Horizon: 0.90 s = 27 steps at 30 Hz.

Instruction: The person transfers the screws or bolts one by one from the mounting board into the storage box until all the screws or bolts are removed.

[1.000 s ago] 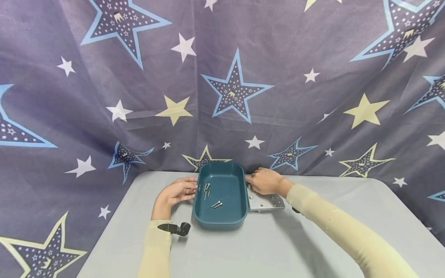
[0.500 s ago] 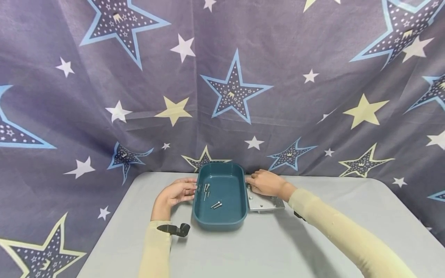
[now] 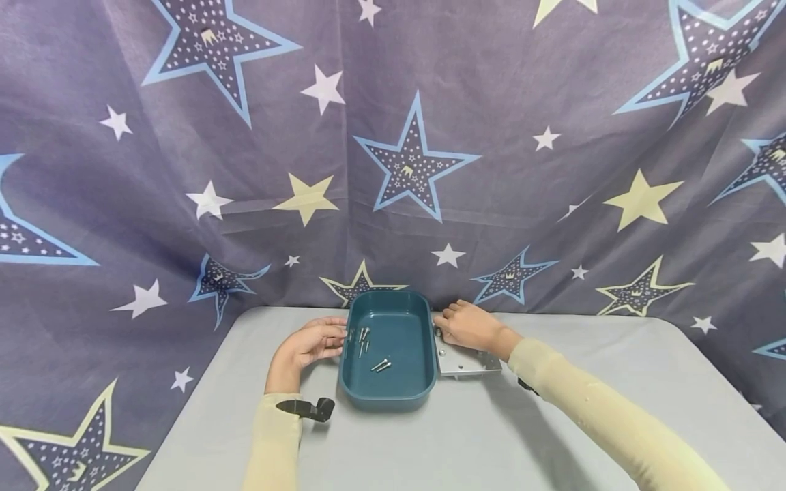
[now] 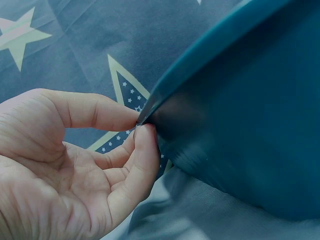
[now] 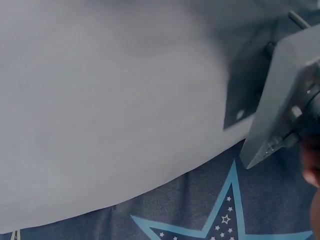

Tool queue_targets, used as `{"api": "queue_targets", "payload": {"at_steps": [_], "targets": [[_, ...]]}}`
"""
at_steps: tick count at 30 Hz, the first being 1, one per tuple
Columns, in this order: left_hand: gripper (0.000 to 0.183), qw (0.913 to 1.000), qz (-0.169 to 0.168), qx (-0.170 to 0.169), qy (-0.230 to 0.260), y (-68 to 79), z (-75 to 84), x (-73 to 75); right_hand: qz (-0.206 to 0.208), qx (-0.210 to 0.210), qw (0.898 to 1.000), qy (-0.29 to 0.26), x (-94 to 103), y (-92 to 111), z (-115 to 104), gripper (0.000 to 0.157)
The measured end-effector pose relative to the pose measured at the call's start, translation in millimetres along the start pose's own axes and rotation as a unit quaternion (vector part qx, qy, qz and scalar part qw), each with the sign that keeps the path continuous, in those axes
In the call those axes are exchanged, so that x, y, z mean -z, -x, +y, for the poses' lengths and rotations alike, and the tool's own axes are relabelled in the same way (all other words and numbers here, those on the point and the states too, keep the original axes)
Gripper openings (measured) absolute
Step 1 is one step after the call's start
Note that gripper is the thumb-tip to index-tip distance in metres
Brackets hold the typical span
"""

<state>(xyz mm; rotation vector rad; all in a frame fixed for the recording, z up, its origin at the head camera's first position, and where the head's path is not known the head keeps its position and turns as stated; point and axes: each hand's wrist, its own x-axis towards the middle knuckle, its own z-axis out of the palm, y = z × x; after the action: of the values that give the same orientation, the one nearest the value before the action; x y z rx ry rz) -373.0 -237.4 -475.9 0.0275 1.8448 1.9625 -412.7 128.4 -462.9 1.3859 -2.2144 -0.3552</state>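
Observation:
A deep teal tray [image 3: 402, 327] stands on the table near its far edge, with several loose screws [image 3: 380, 365] on its floor. My left hand [image 3: 314, 342] pinches the tray's left rim between thumb and fingertip, seen closely in the left wrist view. To the tray's right lies a silver metal plate [image 3: 457, 361] fitted with bolts. Over the plate's far left corner is my right hand [image 3: 471, 326], its fingers bent down beside a bolt; I cannot tell what they grip. The right wrist view catches the plate [image 5: 267, 107] edge-on, with bolts and a blurred bit of hand at the right border.
A pale cloth covers the table [image 3: 393, 450]. Behind it hangs a dark star-patterned curtain [image 3: 491, 170], close to the far ends of the tray and plate. Short rods [image 5: 298, 20] stick out from under the plate.
The right hand's forefinger, stretched toward the tray one second ago, is now drawn in over the plate's corner. The left hand, tray and loose screws hold their places; the head view tilts slightly.

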Motion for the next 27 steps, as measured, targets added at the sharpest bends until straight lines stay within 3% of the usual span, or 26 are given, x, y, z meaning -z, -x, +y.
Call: {"api": "queue_targets", "payload": {"at_steps": [5,11,27], "targets": [[0.054,1.0,-0.002,-0.001,0.001,-1.1,-0.9,0.1,0.011,0.004,0.999,0.048,2.7,1.2,-3.2,0.016],[0.053,1.0,-0.008,-0.004,0.001,-1.2,-0.4,-0.2,0.008,-0.003,0.998,0.056,2.2,1.6,-5.4,0.017],[0.055,1.0,-0.001,0.001,-0.006,-3.2,-1.1,1.2,0.045,0.004,0.995,0.093,-2.0,1.6,-4.5,0.017]]}}
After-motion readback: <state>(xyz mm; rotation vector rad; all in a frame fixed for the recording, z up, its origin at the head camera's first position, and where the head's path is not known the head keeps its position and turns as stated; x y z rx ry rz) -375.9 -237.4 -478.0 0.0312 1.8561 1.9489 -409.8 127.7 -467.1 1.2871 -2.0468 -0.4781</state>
